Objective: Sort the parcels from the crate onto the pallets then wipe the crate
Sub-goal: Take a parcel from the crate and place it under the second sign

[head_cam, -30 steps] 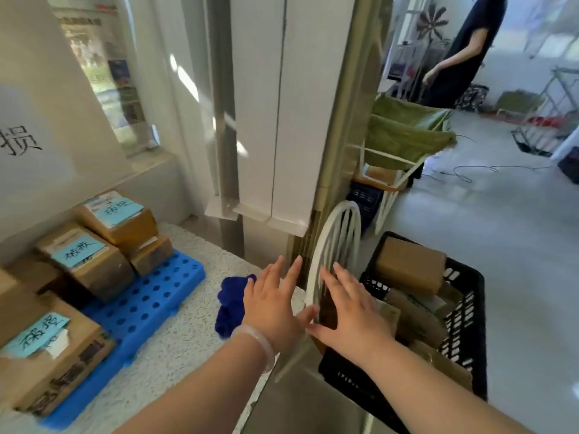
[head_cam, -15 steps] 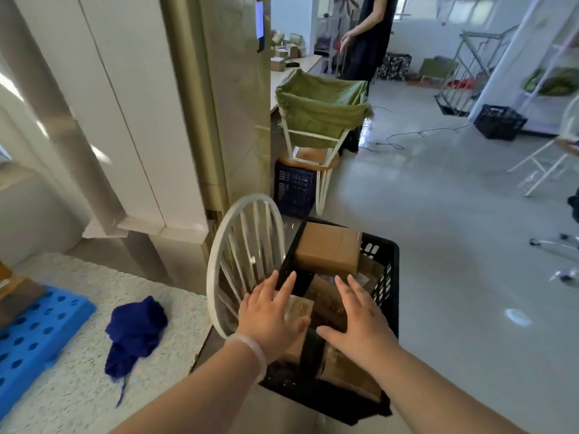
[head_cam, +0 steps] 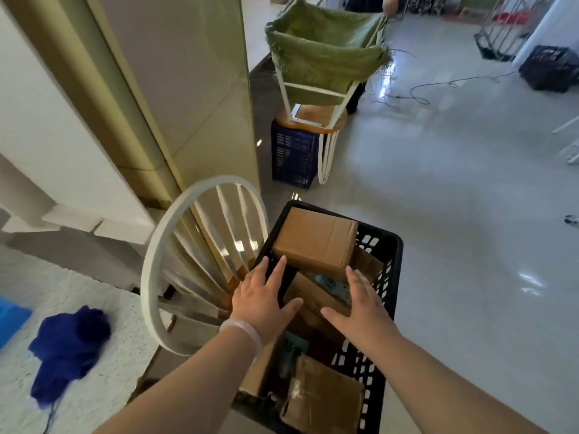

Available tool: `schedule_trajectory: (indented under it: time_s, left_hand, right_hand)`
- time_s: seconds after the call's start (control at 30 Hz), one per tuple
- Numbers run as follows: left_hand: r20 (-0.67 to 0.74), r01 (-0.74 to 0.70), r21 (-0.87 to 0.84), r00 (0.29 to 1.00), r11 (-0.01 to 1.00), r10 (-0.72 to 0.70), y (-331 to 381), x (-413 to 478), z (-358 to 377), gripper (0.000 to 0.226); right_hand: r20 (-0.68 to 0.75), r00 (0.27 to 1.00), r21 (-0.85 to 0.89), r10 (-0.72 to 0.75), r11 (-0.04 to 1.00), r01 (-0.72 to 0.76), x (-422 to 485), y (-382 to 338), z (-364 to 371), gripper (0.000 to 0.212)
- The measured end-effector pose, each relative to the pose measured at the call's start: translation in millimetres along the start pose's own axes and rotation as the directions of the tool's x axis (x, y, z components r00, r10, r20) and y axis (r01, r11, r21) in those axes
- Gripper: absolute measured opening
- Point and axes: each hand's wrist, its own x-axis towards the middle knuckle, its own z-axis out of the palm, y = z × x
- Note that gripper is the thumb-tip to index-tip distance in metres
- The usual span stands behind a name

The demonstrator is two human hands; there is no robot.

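A pale glossy floor (head_cam: 454,214) fills the right side of the view. At lower left is a speckled white surface (head_cam: 119,386), and the corner of a blue pallet (head_cam: 11,321) shows at its left edge.

The black crate (head_cam: 396,245) sits just right of this surface, against the round white spindle back of a chair (head_cam: 150,277). What the crate rests on is hidden. The parcels are in the crate. A large brown box (head_cam: 315,241) lies on top at the far end, a flatter carton (head_cam: 308,296) lies tilted below it, and a taped brown parcel (head_cam: 322,402) is at the near end.

Farther back, a white frame draped in green fabric (head_cam: 326,54) stands on a dark blue crate (head_cam: 294,155). A crumpled dark blue cloth (head_cam: 67,349) lies on the surface, well apart from the black crate.

Both hands reach over the parcels, palms down. The left hand (head_cam: 261,300) has straight, spread fingers that grip nothing, and their tips are just beside the near edge of the large box. The right hand (head_cam: 360,305) is likewise flat with relaxed fingers and holds nothing. I cannot tell whether either palm touches the carton below. A pale bracelet (head_cam: 244,328) circles the left wrist.
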Motion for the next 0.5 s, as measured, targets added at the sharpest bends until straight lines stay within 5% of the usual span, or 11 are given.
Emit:
schedule_trajectory:
  time_s: [0.33,0.5]
  left_hand:
    - [0.0,0.081,-0.138,0.997,0.987,-0.082,17,120,38,0.081]
    - [0.022,0.154,-0.134,0.988,0.979,-0.152,14,156,60,0.084]
  right_hand:
    - [0.045,0.981,0.318,0.189,0.928,-0.194,118,28,-13,0.091]
    - [0.116,0.968,0.347,0.221,0.905,-0.248,159,40,5,0.105]
